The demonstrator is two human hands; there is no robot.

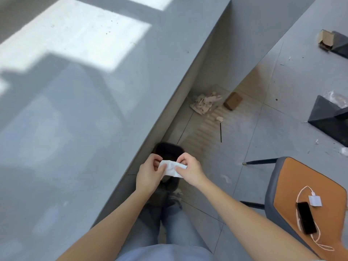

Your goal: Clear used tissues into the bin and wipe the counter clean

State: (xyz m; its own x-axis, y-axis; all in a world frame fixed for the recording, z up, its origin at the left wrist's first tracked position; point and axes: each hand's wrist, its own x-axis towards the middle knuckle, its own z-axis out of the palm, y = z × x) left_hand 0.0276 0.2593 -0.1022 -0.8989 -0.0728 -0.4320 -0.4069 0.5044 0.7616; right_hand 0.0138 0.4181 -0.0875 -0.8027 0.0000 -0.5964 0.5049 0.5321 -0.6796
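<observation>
A white tissue (172,168) is stretched between both my hands just off the counter's right edge. My left hand (149,175) pinches its left end and my right hand (190,169) pinches its right end. Directly beneath them on the floor stands a small black bin (168,150), partly hidden by my hands. The grey counter (84,110) fills the left side of the view, with a bright patch of sunlight at its far end and a few dark specks on it.
A chair with an orange seat (301,185) stands at the right, carrying a black phone (306,217) and a white charger cable. Wood scraps (204,102) and a small cardboard box (233,100) lie on the floor ahead. Dark angular table bases (329,117) stand far right.
</observation>
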